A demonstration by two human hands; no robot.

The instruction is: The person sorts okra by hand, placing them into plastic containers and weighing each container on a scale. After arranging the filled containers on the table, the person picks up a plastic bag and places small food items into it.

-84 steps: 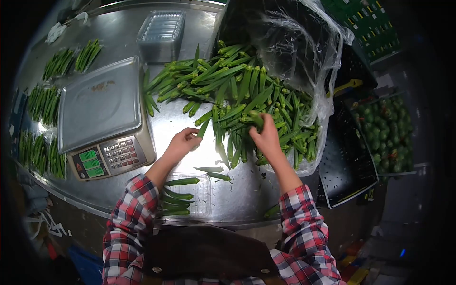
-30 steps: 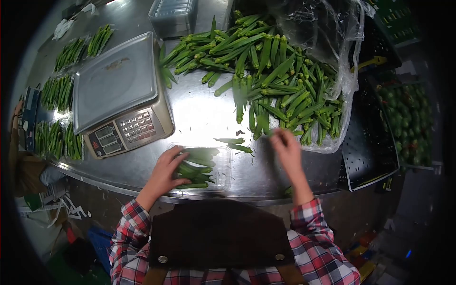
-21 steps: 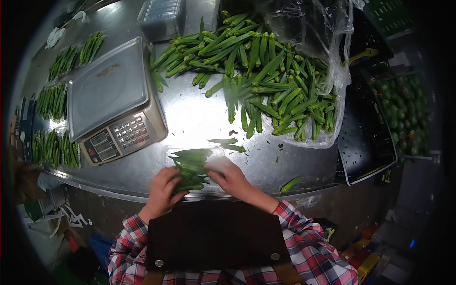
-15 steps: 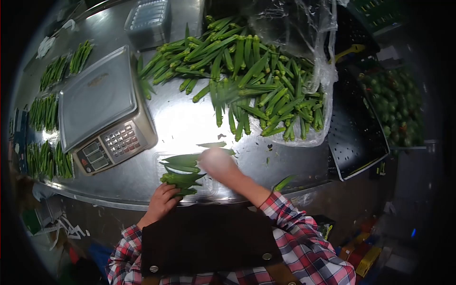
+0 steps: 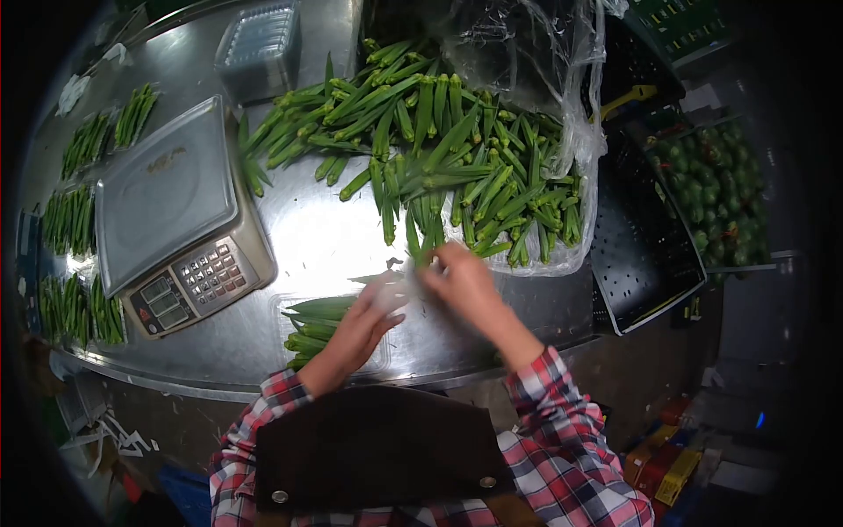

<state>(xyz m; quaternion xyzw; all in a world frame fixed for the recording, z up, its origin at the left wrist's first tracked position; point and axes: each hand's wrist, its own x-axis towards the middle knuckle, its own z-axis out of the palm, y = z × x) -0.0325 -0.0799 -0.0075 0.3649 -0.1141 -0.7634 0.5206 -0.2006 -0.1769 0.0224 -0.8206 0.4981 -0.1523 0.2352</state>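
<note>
Steel table bears okra heap. Clear tray near table edge, okra row inside. Right hand at heap's near edge, fingers bent; left hand over tray; both holds blurred, cannot tell. Okra likely light, firm, tips fragile: pinch mid-body.

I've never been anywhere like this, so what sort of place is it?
Probably a produce packing room: a scale stands on a metal table, beside a heap of okra and stacked clear trays.
</note>
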